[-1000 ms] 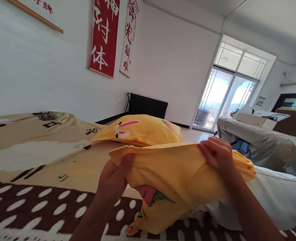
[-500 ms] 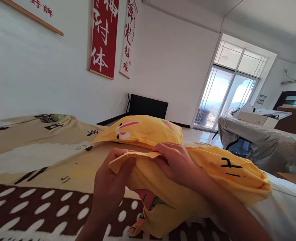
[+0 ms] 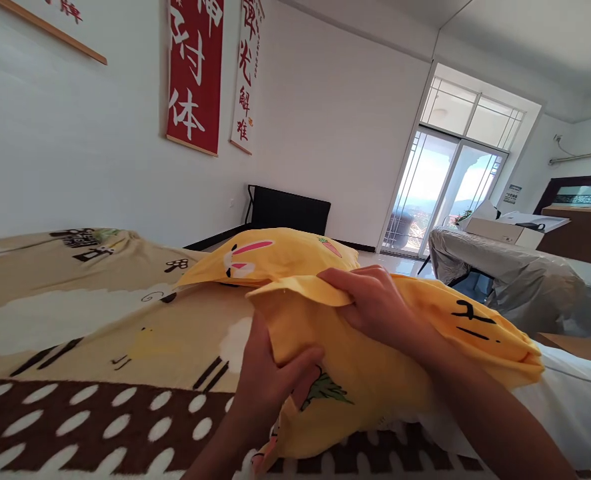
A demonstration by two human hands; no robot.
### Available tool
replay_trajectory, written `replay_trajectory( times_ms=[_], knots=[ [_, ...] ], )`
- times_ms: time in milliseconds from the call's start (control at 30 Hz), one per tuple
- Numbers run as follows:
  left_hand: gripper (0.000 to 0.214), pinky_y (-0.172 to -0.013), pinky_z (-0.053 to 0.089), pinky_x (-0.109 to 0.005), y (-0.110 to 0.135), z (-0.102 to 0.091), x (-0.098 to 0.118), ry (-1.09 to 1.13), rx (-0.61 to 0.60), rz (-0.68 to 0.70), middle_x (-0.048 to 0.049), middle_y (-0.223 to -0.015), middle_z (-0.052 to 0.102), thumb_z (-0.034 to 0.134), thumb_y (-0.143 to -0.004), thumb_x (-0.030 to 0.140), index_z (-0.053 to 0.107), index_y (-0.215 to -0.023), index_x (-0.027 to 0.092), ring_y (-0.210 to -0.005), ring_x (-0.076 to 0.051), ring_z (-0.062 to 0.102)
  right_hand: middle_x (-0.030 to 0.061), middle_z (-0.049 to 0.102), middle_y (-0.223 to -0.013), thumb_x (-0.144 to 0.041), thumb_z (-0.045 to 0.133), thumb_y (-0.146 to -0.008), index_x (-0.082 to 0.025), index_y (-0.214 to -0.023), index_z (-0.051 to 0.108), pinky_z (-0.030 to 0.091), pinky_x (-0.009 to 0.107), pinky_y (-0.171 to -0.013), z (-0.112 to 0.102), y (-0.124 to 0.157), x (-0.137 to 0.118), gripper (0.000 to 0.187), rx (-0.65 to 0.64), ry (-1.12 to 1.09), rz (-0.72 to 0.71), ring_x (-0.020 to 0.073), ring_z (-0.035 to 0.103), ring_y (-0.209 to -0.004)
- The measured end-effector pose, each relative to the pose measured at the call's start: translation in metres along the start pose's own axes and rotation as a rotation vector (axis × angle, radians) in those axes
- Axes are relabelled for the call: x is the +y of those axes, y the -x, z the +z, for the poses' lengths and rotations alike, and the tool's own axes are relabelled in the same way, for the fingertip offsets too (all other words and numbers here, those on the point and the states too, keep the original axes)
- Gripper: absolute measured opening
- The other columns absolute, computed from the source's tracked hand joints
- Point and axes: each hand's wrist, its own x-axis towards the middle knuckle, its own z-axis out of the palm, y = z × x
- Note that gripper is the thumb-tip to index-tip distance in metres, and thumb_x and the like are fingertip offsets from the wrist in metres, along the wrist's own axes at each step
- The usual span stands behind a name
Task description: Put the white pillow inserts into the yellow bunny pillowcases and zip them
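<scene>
I hold a yellow pillowcase [image 3: 375, 373] with a carrot print, partly pulled over a white pillow [image 3: 570, 400], low over the bed. My left hand [image 3: 270, 387] is closed on the pillowcase's lower front. My right hand [image 3: 375, 303] pinches its upper open edge. Behind them lies a second yellow pillow [image 3: 270, 257] with a rabbit face and a small carrot print.
The bed carries a beige blanket [image 3: 75, 320] with a brown, white-spotted border. A black chair [image 3: 285, 210] stands by the far wall under red and white banners [image 3: 195, 73]. Furniture under grey plastic [image 3: 515, 287] and a glass balcony door [image 3: 440, 193] are to the right.
My right hand slid left along the pillowcase's top edge from its right end. My left hand moved right and lower on the fabric. The pillowcase now covers more of the white pillow.
</scene>
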Motion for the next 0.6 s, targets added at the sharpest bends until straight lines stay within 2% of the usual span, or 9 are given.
replay_trajectory(
  times_ms=[100,167,267,333,467,600],
  knots=[
    [0.049,-0.061,0.052,-0.035,0.006,0.025,-0.018,-0.074,-0.224,-0.025,-0.0045,-0.077,0.065,0.064,-0.069,0.051,0.053,-0.105,0.020,-0.070,-0.024,0.063,-0.0034,0.045,-0.053,-0.016,0.042,-0.076,-0.023,-0.075,0.061,0.028,0.021,-0.052,-0.016,-0.007,0.016,0.020,0.179,0.061,0.092,0.0100,0.034,-0.049],
    [0.044,-0.070,0.052,-0.039,0.011,0.041,-0.032,-0.176,-0.308,0.033,-0.0078,-0.086,0.066,0.059,-0.075,0.047,0.052,-0.110,0.020,-0.080,-0.027,0.063,-0.0034,0.043,-0.052,-0.020,0.043,-0.080,-0.023,-0.074,0.061,0.028,0.022,-0.052,-0.032,-0.012,0.027,0.019,0.258,0.081,0.144,0.0098,0.033,-0.049],
    [0.050,-0.083,0.049,-0.042,0.014,0.056,-0.053,-0.273,-0.350,0.117,-0.0132,-0.109,0.062,0.055,-0.081,0.044,0.045,-0.123,0.019,-0.102,-0.030,0.059,-0.0035,0.040,-0.055,-0.026,0.047,-0.085,-0.021,-0.071,0.058,0.029,0.022,-0.053,-0.063,-0.016,0.043,0.019,0.337,0.061,0.196,0.0091,0.033,-0.051],
    [0.053,-0.087,0.047,-0.041,0.013,0.058,-0.062,-0.282,-0.369,0.116,-0.0131,-0.116,0.060,0.054,-0.083,0.043,0.039,-0.128,0.019,-0.108,-0.029,0.057,-0.0037,0.037,-0.056,-0.026,0.049,-0.085,-0.019,-0.065,0.053,0.029,0.022,-0.053,-0.086,-0.014,0.052,0.021,0.385,0.023,0.235,0.0081,0.033,-0.052],
    [0.039,-0.085,0.046,-0.035,0.010,0.057,-0.065,-0.271,-0.443,0.097,-0.0075,-0.112,0.061,0.050,-0.087,0.044,0.044,-0.119,0.022,-0.101,-0.023,0.059,-0.0037,0.037,-0.059,-0.019,0.054,-0.083,-0.016,-0.060,0.045,0.029,0.022,-0.052,-0.135,0.001,0.070,0.025,0.515,-0.060,0.371,0.0060,0.036,-0.054],
    [0.030,-0.080,0.046,-0.032,0.007,0.068,-0.055,-0.289,-0.435,0.169,-0.0076,-0.100,0.063,0.049,-0.086,0.044,0.052,-0.104,0.020,-0.093,-0.023,0.060,-0.0022,0.045,-0.066,-0.016,0.056,-0.083,-0.014,-0.068,0.050,0.034,0.022,-0.053,-0.173,0.022,0.089,0.017,0.578,-0.114,0.468,0.0056,0.044,-0.058]
  ],
)
